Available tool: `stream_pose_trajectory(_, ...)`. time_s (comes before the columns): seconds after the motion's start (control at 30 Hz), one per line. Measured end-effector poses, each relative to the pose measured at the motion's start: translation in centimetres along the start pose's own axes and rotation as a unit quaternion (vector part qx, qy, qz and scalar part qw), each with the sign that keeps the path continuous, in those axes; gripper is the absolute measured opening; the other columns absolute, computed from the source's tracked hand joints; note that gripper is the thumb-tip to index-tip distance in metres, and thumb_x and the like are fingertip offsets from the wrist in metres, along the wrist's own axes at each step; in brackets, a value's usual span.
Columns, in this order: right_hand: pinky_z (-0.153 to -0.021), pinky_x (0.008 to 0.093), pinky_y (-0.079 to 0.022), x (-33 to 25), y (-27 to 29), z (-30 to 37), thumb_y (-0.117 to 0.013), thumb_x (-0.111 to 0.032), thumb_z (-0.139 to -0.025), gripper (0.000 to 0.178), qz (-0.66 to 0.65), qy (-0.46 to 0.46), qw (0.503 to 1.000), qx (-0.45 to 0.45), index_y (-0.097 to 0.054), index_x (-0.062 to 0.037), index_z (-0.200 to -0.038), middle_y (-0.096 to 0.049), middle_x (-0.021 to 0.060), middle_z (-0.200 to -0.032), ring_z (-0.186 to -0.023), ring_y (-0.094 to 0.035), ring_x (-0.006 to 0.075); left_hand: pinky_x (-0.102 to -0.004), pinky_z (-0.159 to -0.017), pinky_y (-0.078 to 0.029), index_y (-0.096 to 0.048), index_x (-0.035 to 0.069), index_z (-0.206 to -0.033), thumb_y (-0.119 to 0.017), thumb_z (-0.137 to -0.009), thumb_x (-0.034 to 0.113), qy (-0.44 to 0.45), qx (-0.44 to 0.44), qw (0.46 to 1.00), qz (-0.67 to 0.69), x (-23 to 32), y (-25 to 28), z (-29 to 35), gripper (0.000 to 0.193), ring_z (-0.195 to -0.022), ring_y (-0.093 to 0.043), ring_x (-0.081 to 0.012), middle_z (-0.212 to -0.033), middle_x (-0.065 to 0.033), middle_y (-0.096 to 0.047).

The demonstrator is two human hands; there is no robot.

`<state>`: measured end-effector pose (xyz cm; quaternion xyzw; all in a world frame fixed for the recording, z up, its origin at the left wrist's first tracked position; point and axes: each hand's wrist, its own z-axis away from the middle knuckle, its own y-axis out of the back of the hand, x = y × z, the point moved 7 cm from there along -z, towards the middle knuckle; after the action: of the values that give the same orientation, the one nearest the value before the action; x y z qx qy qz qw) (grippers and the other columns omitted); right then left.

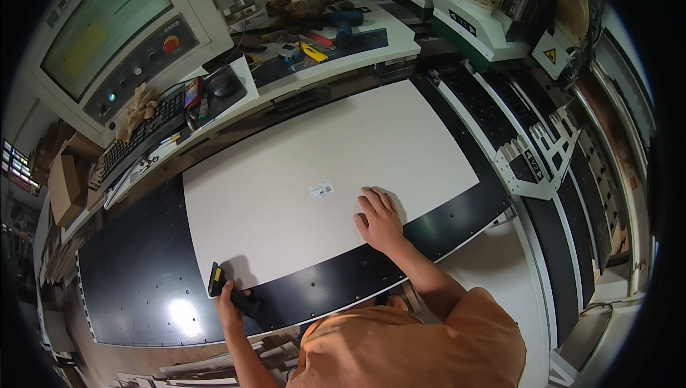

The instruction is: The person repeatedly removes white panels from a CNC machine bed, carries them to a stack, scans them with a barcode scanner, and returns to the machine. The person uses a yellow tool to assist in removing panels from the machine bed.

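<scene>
A large white panel (286, 152) lies flat on a black machine table. Near its middle is a small printed label (321, 190). My right hand (379, 218) rests on the panel just right of the label, its fingers spread. At the panel's near left corner my left hand (227, 302) is wrapped round a black and yellow handheld barcode scanner (216, 279). The scanner's handle points to the right, and its shadow falls on the panel.
A control console with a screen (107, 27) and a red stop button (171, 44) stands at the far left, above a keyboard (139, 134). A side table (389, 38) holds tools, among them a yellow knife (312, 52). White machine heads (464, 27) and rails (525, 113) flank the right.
</scene>
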<state>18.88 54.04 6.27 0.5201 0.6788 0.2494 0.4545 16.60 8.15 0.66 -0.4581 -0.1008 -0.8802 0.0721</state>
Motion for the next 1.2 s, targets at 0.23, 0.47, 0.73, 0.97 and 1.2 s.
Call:
stream_pose_trajectory(0.23, -0.109, 0.0484, -0.04, 5.7, 0.5, -2.8, -0.068, -0.021, -0.087, 0.035, 0.015, -0.03, 0.999, 0.021, -0.061, -0.0022, -0.117, -0.056, 0.0148, -0.135, -0.129, -0.05, 0.0345, -0.0254, -0.033, -0.035, -0.059, 0.009, -0.096, -0.065, -0.089, 0.036, -0.051, -0.012, 0.999, 0.009, 2.2, -6.6, 0.0, 0.029, -0.047, -0.062, -0.0152, -0.069, -0.0098, -0.069)
stream_pose_trajectory(0.47, -0.106, 0.0451, -0.043, 11.0, 1.1, -5.4, -0.069, -0.021, -0.086, 0.03, 0.013, -0.036, 0.998, 0.051, -0.066, -0.0025, -0.11, -0.06, 0.0114, -0.132, -0.127, -0.053, 0.0312, -0.0247, -0.032, -0.034, -0.059, 0.007, -0.093, -0.066, -0.089, 0.035, -0.062, -0.029, 0.998, -0.012, 3.0, -12.5, -0.5, 0.029, -0.048, -0.063, -0.0163, -0.068, -0.0096, -0.069)
stream_pose_trajectory(0.73, -0.103, 0.0424, -0.046, 16.5, 3.1, -6.0, -0.071, -0.017, -0.082, 0.025, 0.011, -0.036, 0.996, 0.082, -0.069, -0.0026, -0.102, -0.065, 0.0091, -0.124, -0.121, -0.058, 0.0288, -0.0267, -0.035, -0.04, -0.06, 0.0, -0.086, -0.067, -0.087, 0.031, -0.033, -0.049, 0.997, -0.051, 2.4, -17.4, 0.3, 0.032, -0.051, -0.067, -0.0208, -0.065, -0.0131, -0.067)
stream_pose_trajectory(0.97, -0.099, 0.041, -0.05, 20.6, 5.1, -5.8, -0.071, -0.008, -0.078, 0.021, 0.004, -0.045, 0.994, 0.104, -0.069, -0.0017, -0.098, -0.068, 0.0089, -0.12, -0.117, -0.062, 0.0295, -0.0342, -0.045, -0.051, -0.057, -0.004, -0.096, -0.066, -0.088, 0.026, -0.028, -0.058, 0.998, -0.024, 0.8, -21.4, 1.0, 0.033, -0.054, -0.068, -0.0248, -0.077, -0.0108, -0.061)
stream_pose_trajectory(1.2, -0.095, 0.0414, -0.051, 22.8, 5.6, -5.6, -0.068, -0.009, -0.08, 0.017, 0.013, -0.029, 0.992, 0.122, -0.069, -0.0021, -0.096, -0.069, 0.0094, -0.115, -0.109, -0.064, 0.0307, -0.0351, -0.047, -0.051, -0.058, -0.004, -0.09, -0.065, -0.087, 0.025, -0.071, -0.076, 0.995, 0.007, 1.3, -23.9, 2.0, 0.03, -0.051, -0.066, -0.0258, -0.077, -0.0114, -0.061)
